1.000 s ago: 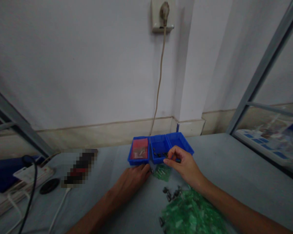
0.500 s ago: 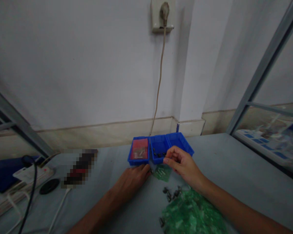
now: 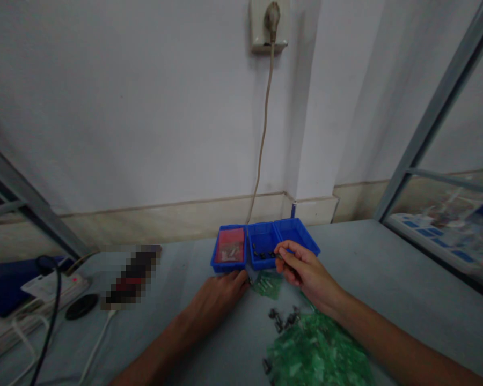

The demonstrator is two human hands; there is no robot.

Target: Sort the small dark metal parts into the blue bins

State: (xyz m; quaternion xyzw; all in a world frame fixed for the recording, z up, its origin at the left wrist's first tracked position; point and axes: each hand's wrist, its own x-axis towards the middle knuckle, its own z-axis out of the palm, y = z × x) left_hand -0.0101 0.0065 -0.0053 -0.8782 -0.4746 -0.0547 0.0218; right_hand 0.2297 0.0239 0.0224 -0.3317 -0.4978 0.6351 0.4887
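My right hand point(image 3: 300, 265) is closed in a pinch on a small dark part, at the front right edge of the middle blue bin point(image 3: 262, 241), which has several dark parts in it. My left hand point(image 3: 227, 287) lies in front of the left blue bin point(image 3: 228, 266), its fingers together near a small dark metal piece; what they grip is too small to make out. Between the hands lies a small green bag point(image 3: 268, 284) with silvery pieces in it. A red packet point(image 3: 231, 245) fills the left bin.
A large green plastic bag point(image 3: 320, 351) lies at the front, with loose dark metal parts point(image 3: 279, 320) beside it. The right blue bin point(image 3: 294, 232) stands near the wall. On the left are a power strip, cables, a black disc point(image 3: 81, 307) and a blurred-out object.
My right hand has shifted slightly to the right and turned, and a dark part now shows at its fingertips. My left hand has hardly moved.
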